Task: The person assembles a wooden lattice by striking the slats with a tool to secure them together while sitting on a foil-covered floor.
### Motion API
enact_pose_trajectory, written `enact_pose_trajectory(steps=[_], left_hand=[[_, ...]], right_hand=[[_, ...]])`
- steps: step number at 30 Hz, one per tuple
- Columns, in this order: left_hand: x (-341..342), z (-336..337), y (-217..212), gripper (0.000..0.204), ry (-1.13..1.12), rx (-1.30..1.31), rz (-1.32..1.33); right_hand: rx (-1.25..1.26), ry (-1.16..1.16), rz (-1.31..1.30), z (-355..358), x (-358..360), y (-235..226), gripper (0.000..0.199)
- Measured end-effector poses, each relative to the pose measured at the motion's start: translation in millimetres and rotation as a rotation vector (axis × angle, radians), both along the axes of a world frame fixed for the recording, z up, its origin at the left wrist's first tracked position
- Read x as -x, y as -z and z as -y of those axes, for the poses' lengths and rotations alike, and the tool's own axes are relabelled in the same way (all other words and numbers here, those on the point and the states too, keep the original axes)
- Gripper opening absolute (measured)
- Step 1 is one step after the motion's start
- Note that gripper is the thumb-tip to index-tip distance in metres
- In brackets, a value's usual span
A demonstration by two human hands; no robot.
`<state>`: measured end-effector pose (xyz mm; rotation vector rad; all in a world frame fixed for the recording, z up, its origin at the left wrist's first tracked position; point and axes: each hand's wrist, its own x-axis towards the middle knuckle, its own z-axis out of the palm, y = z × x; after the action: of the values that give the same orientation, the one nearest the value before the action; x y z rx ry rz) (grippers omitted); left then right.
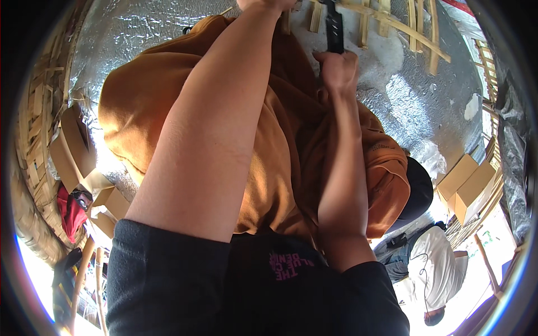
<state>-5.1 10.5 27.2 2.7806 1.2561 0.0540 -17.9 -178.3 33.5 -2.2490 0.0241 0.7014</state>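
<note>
Black fabric shirt (252, 305): nearest the camera.
Right hand (339, 73): clamped on the near end of a long, narrow black tool (335, 35), probably leaving its length free.
Left hand (268, 4): apart from the right, cropped; grip cannot be told.
Pale, narrow wooden strips (412, 25): beside the tool on silvery sheeting (412, 106), likely for easy reach.

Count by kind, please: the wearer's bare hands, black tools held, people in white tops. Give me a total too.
Bare hands, left hand (partly cut off by the top edge) and right hand: 2
Black tool, in the right hand: 1
Person in white: 1
Total: 4
</note>
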Motion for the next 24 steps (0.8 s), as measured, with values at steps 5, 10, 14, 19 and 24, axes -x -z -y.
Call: enact_pose_trajectory(steps=[5, 10, 14, 19, 24], left_hand=[[-7, 16, 1, 0.081, 0.015, -0.037, 0.051], [-10, 15, 1, 0.08, 0.02, 0.005, 0.042], [-9, 2, 7, 0.081, 0.003, -0.022, 0.026], [-10, 13, 2, 0.082, 0.032, -0.011, 0.053], [2, 19, -11, 0.082, -0.003, 0.03, 0.056]], right_hand=[[-0.889, 0.102, 0.099, 1, -4, -38, 0.024], [-0.567, 0.365, -0.064, 10, -9, 0, 0.026], [-0.363, 0.068, -0.004, 0, -4, -4, 0.023], [-0.656, 0.159, 0.171, 3, 1, 0, 0.02], [-0.211, 0.014, 0.065, 9, -5, -5, 0.027]])
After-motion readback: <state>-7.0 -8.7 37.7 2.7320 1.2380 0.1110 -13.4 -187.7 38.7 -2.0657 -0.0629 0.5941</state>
